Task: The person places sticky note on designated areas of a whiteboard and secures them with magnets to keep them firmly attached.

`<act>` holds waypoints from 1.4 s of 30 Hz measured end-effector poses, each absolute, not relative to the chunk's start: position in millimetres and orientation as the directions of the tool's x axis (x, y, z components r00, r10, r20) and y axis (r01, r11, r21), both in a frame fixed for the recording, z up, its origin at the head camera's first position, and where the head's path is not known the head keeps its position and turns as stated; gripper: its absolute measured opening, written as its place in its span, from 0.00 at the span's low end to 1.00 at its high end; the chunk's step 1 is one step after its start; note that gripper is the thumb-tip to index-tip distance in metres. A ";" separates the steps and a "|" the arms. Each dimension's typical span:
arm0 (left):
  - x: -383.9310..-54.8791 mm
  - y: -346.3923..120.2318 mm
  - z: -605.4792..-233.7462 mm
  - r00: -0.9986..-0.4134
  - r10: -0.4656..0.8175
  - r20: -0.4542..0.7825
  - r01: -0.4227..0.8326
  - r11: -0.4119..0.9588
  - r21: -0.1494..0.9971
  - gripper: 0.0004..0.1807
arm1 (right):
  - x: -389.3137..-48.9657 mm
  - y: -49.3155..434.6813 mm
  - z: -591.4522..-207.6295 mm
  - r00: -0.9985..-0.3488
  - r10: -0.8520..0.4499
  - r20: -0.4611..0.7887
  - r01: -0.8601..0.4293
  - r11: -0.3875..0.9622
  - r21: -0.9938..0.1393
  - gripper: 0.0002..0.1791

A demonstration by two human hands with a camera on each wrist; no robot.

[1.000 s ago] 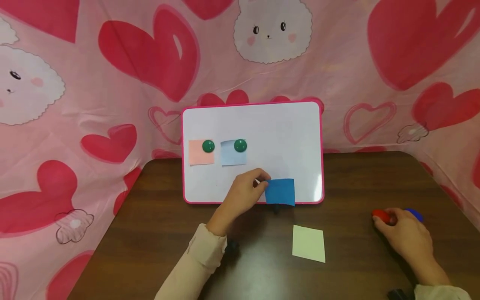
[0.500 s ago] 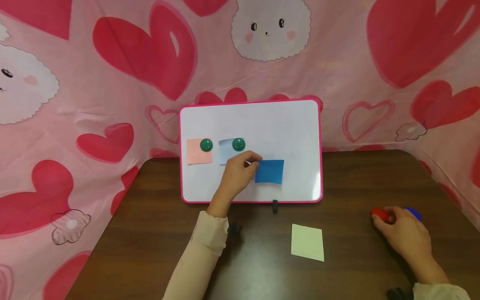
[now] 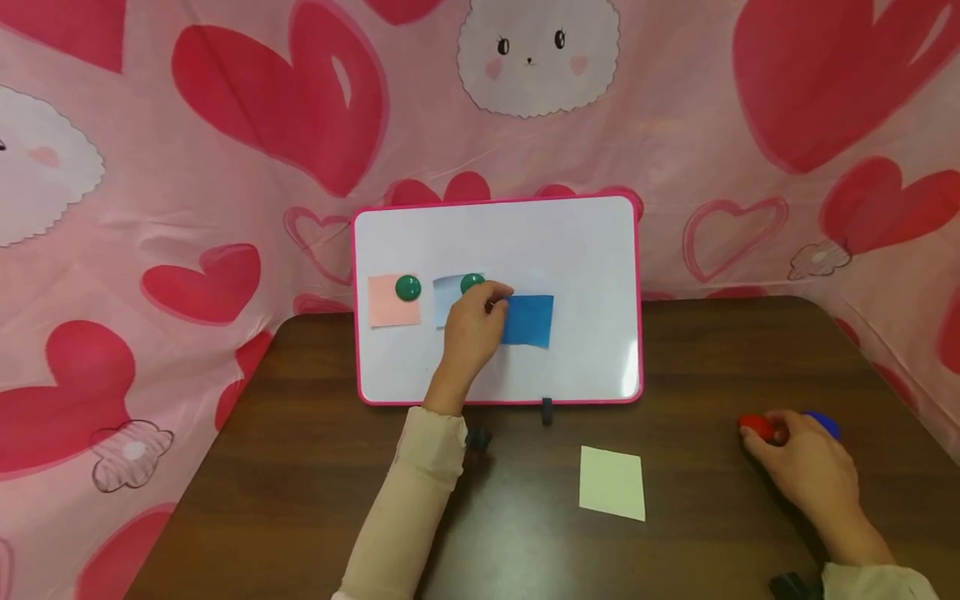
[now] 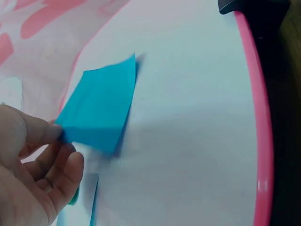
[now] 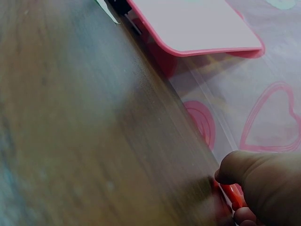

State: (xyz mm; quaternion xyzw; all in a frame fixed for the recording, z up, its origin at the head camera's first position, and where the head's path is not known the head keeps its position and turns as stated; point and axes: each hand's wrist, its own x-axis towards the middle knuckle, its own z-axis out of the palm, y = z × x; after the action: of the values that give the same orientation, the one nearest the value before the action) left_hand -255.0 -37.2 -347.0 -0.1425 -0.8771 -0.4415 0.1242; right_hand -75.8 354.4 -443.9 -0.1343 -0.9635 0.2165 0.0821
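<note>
My left hand (image 3: 471, 332) pinches a blue paper note (image 3: 529, 322) by its left edge, in front of the whiteboard (image 3: 585, 250). In the left wrist view the note (image 4: 101, 106) slants close over the board, thumb and finger at one corner. Left of it on the board, a pink note (image 3: 384, 307) sits under a green round magnet (image 3: 408, 288). A light blue note (image 3: 446, 293), also with a green magnet, is partly covered by my left hand. At the table's right, my right hand (image 3: 813, 467) grips a red round magnet (image 3: 756, 427), glimpsed as a red edge in the right wrist view.
A blue magnet (image 3: 827, 423) lies just behind my right hand. A pale green note (image 3: 612, 483) lies on the brown table (image 3: 525, 542) before the board. A black board foot (image 3: 547, 411) juts forward. Pink heart-patterned cloth (image 3: 660, 125) hangs behind.
My left hand has carried the blue note up and leftward from the board's bottom edge to beside the light blue note. My right hand stays on the red magnet.
</note>
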 end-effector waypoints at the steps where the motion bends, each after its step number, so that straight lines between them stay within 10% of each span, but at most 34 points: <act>1: -255.9 -35.9 -346.2 -0.926 0.136 0.353 0.363 0.576 0.732 0.11 | -76.4 354.1 -443.8 -0.950 0.295 0.102 0.222 0.870 -0.439 0.30; 42: -267.6 -16.2 -365.5 -0.781 0.113 0.614 0.515 0.672 0.532 0.08 | -76.8 352.3 -443.1 -0.947 0.309 0.084 0.245 0.868 -0.433 0.30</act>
State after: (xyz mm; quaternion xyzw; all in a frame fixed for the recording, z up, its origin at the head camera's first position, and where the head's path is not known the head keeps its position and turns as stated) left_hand -267.6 -16.2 -365.5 -0.1802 -0.8713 -0.3625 0.2773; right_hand -76.8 352.3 -443.1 -0.1437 -0.9634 0.2133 0.0754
